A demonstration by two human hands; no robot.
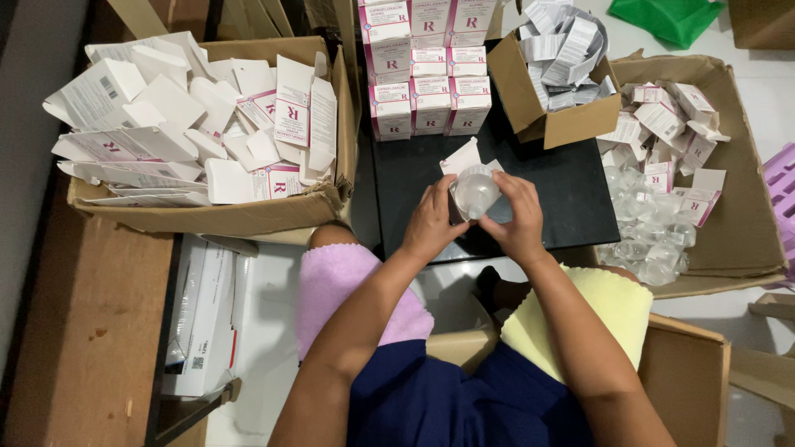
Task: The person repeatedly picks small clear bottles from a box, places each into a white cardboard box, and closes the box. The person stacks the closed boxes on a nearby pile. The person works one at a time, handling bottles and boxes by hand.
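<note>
At the upper left of the frame sits a cardboard box [248, 217] heaped with flattened white cartons. At centre, over the black board [571, 199], the left hand [431, 225] and right hand [520, 219] pinch a clear plastic cup [474, 191] between their fingertips. At right, an open box [737, 240] holds more clear cups and cartons.

floor [273, 331]: pale, evenly lit | black table [571, 199] | brown wooden surface [91, 323] left

Black tabletop [571, 199], stacked pink-and-white cartons [429, 103] at its far edge, open cardboard box [551, 124] apparently resting alongside
</note>
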